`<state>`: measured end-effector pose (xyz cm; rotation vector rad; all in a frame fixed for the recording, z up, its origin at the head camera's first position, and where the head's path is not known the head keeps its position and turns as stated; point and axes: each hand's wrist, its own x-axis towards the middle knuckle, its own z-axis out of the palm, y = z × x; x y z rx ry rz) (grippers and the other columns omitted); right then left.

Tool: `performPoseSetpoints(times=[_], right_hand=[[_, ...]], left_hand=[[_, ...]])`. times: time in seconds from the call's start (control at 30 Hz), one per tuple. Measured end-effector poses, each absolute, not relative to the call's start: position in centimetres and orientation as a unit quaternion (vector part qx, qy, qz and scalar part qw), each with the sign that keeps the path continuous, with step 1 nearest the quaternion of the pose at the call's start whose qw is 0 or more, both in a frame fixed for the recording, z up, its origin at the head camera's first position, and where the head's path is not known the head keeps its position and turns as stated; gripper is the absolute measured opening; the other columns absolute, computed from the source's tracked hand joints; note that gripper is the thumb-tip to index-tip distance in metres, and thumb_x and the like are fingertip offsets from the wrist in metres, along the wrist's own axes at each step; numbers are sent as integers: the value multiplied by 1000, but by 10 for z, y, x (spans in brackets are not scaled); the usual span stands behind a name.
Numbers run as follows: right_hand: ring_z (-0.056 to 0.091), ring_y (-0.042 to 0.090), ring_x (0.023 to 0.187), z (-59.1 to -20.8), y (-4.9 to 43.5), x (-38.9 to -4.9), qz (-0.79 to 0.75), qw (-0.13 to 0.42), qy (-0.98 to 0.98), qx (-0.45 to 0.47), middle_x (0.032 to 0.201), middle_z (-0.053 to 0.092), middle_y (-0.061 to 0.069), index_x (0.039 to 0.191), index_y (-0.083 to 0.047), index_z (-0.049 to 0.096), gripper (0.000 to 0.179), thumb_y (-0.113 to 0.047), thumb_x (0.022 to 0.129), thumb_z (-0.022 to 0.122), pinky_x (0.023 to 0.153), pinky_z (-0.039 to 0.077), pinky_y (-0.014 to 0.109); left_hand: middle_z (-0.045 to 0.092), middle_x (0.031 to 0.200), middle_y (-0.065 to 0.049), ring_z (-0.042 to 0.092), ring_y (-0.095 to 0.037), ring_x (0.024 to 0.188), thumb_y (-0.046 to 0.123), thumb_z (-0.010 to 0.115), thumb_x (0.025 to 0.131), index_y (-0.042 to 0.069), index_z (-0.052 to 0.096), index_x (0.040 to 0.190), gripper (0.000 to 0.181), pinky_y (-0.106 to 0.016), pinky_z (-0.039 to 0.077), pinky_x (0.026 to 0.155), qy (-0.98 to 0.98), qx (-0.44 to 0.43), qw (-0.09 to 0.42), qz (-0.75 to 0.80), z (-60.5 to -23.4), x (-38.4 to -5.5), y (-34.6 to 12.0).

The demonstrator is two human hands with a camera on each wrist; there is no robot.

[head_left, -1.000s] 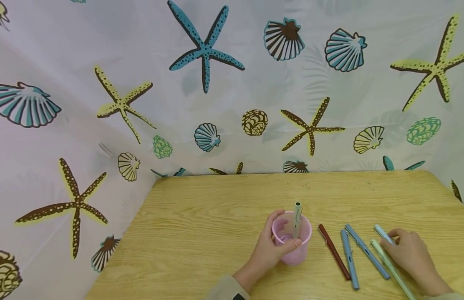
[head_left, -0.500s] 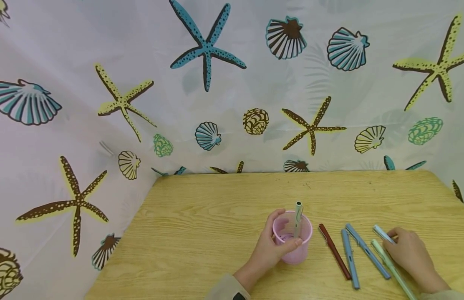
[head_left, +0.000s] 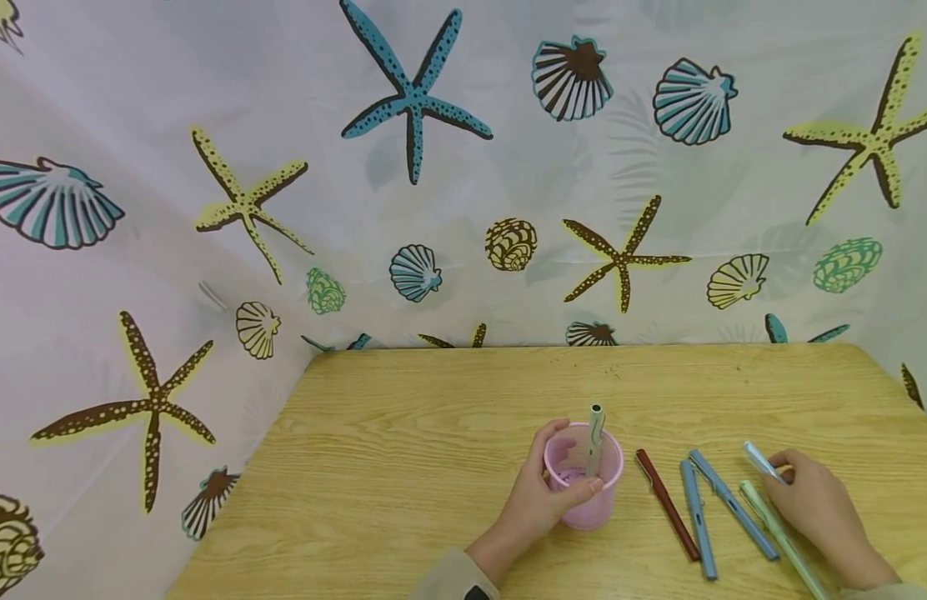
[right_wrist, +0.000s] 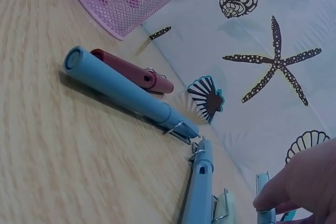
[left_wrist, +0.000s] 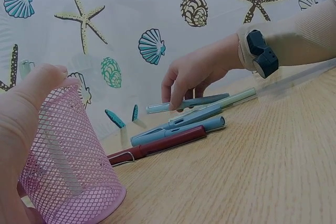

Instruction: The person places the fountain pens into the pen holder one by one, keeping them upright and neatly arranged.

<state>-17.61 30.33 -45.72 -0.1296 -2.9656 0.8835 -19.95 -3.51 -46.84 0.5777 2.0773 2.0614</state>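
Observation:
My left hand (head_left: 533,502) grips a pink mesh pen cup (head_left: 594,510), thumb over the near rim and fingers round the far side. Inside it a pale grey-green pen (head_left: 595,435) stands upright, capped end above the rim. Off to the right, my right hand (head_left: 818,504) pinches a light blue pen (head_left: 760,460) between thumb and fingers. In the left wrist view that pen (left_wrist: 157,108) shows its front end raised off the wood. Just left of this hand lies a light green pen (head_left: 780,533), its lower end running out of the head view.
Between the hands, a dark red pen (head_left: 668,504) and two blue pens (head_left: 699,518) lie on the wooden table (head_left: 433,433), the blue ones almost touching at their clip ends. A white curtain (head_left: 463,300) printed with starfish and shells hangs behind the table and along its sides.
My right hand has lifted the light blue pen slightly, its front end shifting up and a little left. The left hand and the cup keep their place.

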Motion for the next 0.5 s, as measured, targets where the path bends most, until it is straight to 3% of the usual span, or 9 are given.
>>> performPoseSetpoints(times=[0.27, 0.5], right_hand=[[57, 26, 72, -446, 295, -174, 292, 36, -955, -33, 86, 62, 17, 109, 10, 54, 33, -16, 90, 54, 58, 45, 39], [59, 28, 78, -433, 284, -170, 308, 41, -950, -23, 93, 61, 18, 114, 7, 53, 35, -20, 92, 54, 57, 46, 37]], left_hand=[[39, 133, -1, 38, -24, 126, 25, 75, 80, 40, 31, 136, 73, -47, 38, 98, 702, 189, 77, 682, -469, -199, -36], [40, 133, -4, 37, -25, 126, 22, 74, 80, 36, 32, 137, 72, -48, 34, 100, 694, 196, 71, 689, -469, -199, -35]])
